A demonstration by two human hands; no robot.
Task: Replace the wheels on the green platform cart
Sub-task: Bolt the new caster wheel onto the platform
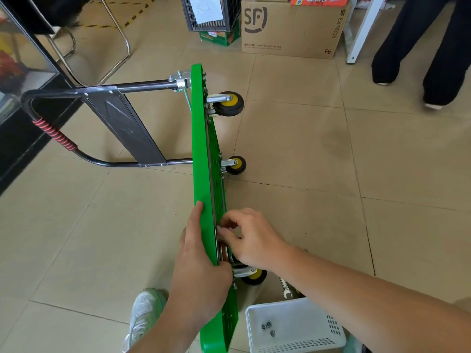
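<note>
cart [204,154] stands on its long edge on the floor, handle [122,89] lying out to the left | left grip [201,273] wrapped over the cart's upper edge, beside the nearest wheel [254,276] | right grip [252,238] narrow, fingertips pinching a small part [218,228] at the underside above that wheel; kind of part unclear | white basket [300,322] holding three nuts [267,327] sits just beside the cart

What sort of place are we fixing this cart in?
Likely a shop's stockroom or back room rather than a workshop: the green platform cart stands on edge on a tiled floor, with an SF Express shipping carton and a dark plastic crate beyond it.
</note>
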